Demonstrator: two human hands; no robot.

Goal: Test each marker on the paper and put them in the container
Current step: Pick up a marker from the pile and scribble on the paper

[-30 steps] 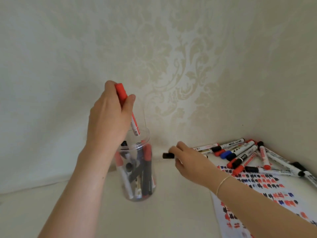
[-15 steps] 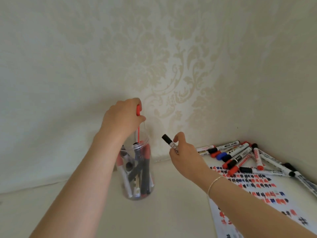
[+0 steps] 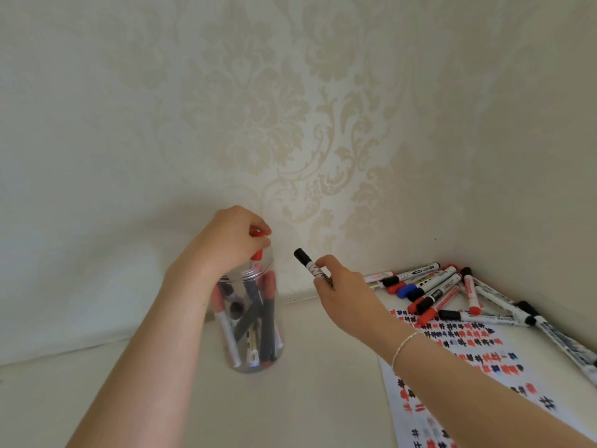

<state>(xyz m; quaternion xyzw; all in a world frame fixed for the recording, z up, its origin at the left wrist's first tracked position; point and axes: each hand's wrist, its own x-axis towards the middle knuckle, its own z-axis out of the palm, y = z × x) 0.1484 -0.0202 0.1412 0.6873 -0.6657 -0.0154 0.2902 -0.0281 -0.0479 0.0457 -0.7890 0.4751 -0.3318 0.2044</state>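
Both hands curled: left [image 3: 231,240] pinches red marker [image 3: 256,253] over container [image 3: 248,321]; right [image 3: 342,292] grips black marker [image 3: 307,263].

paper [image 3: 478,360]: rows of "#" signs in black, red, blue | black-capped marker [image 3: 311,267]: large "W", rest unreadable | other markers' print too small

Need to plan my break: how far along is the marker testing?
Partly done. The jar already holds several markers, and the paper is covered in test marks. In hand: left hand lowers a red marker in; right hand holds a black marker. The pile remains.
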